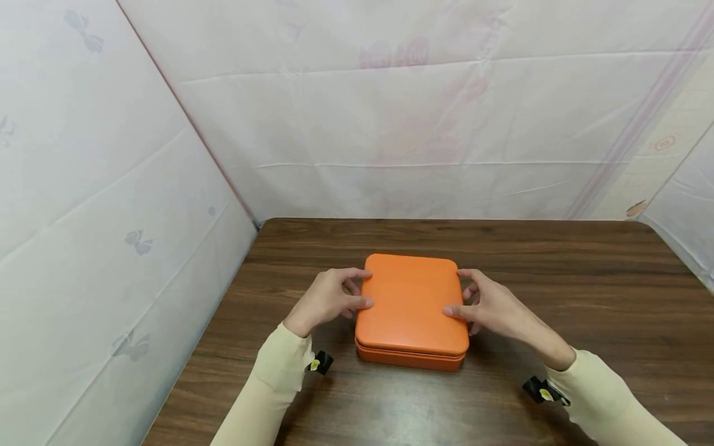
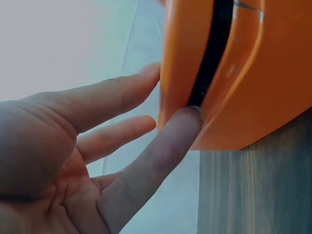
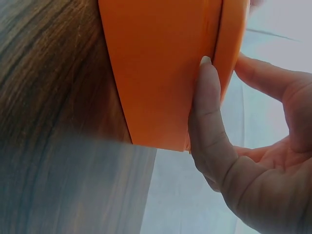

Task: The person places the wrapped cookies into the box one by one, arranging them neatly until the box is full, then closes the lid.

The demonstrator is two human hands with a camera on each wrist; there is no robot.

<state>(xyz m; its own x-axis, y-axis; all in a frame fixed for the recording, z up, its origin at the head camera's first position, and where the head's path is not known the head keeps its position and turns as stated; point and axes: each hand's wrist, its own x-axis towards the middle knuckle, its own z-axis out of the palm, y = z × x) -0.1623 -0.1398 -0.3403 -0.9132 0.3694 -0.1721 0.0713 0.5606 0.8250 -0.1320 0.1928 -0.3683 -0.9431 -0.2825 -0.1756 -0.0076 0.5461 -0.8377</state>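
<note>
A dark brown wood-grain table [image 1: 558,291] fills the lower half of the head view, its far edge running straight across from 9 o'clock to 3 o'clock. A white cloth sheet [image 1: 390,124] with faint pink printed motifs and horizontal fold creases hangs behind it at 12 o'clock. At 9 o'clock a second white cloth panel [image 1: 100,217] with pale grey butterfly prints slopes down beside the table's left edge. At 3 o'clock a narrow strip of cream cloth with an orange mark [image 1: 664,161] shows beside another white panel.
</note>
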